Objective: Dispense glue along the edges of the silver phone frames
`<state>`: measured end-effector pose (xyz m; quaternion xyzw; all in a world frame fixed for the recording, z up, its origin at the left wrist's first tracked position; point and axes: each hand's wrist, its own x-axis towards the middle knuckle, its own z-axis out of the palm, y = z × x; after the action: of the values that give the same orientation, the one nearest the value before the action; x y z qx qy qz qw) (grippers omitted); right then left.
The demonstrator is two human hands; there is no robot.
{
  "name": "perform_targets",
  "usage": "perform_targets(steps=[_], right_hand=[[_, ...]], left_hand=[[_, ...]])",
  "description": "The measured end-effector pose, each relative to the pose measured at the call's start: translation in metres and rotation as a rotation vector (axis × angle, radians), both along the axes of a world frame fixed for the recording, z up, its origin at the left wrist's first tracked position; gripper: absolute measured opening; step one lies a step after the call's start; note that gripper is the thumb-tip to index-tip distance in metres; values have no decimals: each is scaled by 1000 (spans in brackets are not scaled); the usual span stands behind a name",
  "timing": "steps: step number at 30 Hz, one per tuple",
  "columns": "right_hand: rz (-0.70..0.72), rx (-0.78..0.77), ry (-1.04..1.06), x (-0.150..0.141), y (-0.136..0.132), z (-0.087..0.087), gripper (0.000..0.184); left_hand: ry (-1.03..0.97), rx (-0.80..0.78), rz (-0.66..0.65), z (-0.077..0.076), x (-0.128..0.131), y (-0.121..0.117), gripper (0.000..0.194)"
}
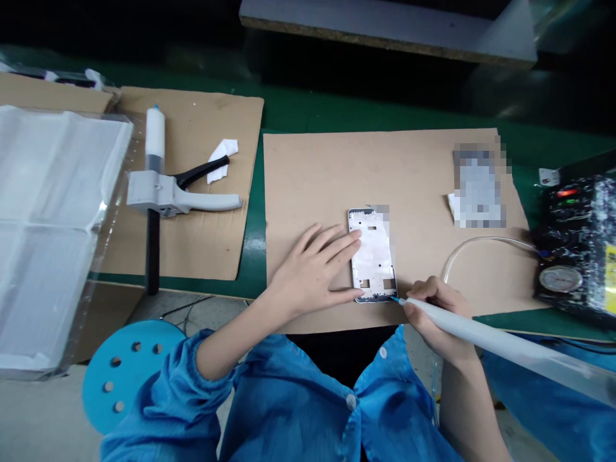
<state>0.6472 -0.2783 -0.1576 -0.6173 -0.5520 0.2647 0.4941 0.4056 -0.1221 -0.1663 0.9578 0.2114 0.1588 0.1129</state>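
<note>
A flat phone frame (373, 256), pale inside with a dark rim and small cutouts, lies on the cardboard sheet (308, 173). My left hand (312, 269) rests beside it, fingers spread, with fingertips on its left edge. In my right hand (440, 314) is a long white glue syringe (500, 346), held like a pen and slanting down to the left. Its blue needle tip (398, 299) is at the frame's lower right corner; whether it touches cannot be made out.
To the left, a dispensing gun (163, 192) with a white cartridge lies on another cardboard piece (202, 250), near a white paper scrap (224, 160). Plastic-wrapped white sheets (43, 237) are at far left. A dispenser box with a gauge (561, 279) stands right, its clear tube (481, 239) crossing the cardboard.
</note>
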Motion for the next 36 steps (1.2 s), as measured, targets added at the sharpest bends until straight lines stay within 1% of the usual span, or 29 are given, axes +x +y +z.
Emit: perform_targets(steps=[5, 12, 16, 22, 31, 36], right_hand=[[-12, -24, -13, 3, -2, -4, 21], [2, -14, -34, 4, -4, -6, 21], [5, -10, -15, 5, -4, -6, 24], [14, -48, 7, 8, -6, -8, 23], [32, -27, 41, 6, 0, -3, 23], [27, -58, 32, 6, -2, -4, 21]], left_hand=[[14, 0, 6, 1, 0, 0, 80], [20, 7, 8, 1, 1, 0, 80], [18, 18, 4, 1, 1, 0, 80], [5, 29, 4, 0, 0, 0, 80], [26, -1, 3, 2, 0, 0, 79], [16, 4, 4, 2, 1, 0, 79]])
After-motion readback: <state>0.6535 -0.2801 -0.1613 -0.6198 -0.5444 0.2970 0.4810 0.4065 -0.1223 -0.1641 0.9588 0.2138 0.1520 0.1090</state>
